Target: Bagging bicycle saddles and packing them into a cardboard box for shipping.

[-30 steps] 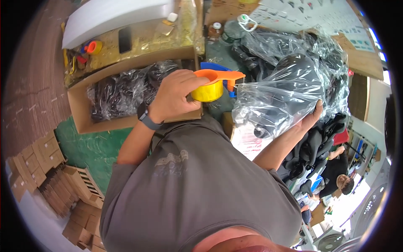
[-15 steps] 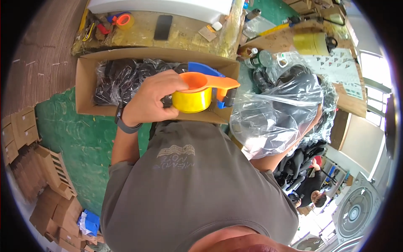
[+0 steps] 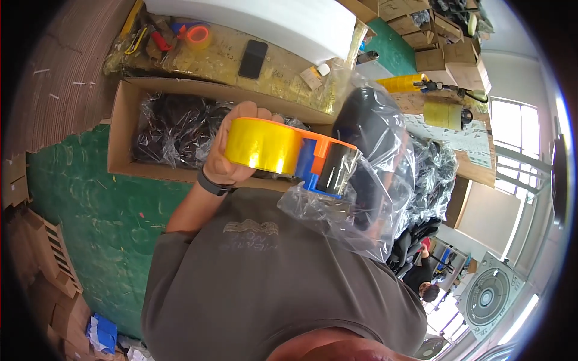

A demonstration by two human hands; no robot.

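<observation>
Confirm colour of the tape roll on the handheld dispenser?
Yellow: the yellow tape roll sits on an orange-and-blue handheld dispenser, held in the left hand. Head view.

Left hand (image 3: 232, 153) raised, fingers curled in grip, right hand hidden

Left hand (image 3: 232, 159): holds the tape dispenser (image 3: 289, 153) in front of the chest; its grip wraps the handle.
Tape dispenser: touches the plastic bag (image 3: 367, 180) on that bag's left side.
Plastic bag: to the right of the tape dispenser, packed with things inside.
Cardboard box (image 3: 123, 129): behind the left hand, on the floor, with wrapped bags in it.
Counter (image 3: 283, 90): behind the cardboard box.
Phone (image 3: 253, 59): lies on the counter, near the middle.
Tape roll (image 3: 197, 36): on the counter, left of the phone.
Foam sheet (image 3: 265, 21): at the far edge of the counter, behind the phone.
Pile of bags (image 3: 433, 174): right of the plastic bag.
Fan (image 3: 487, 295): far right, low down.
</observation>
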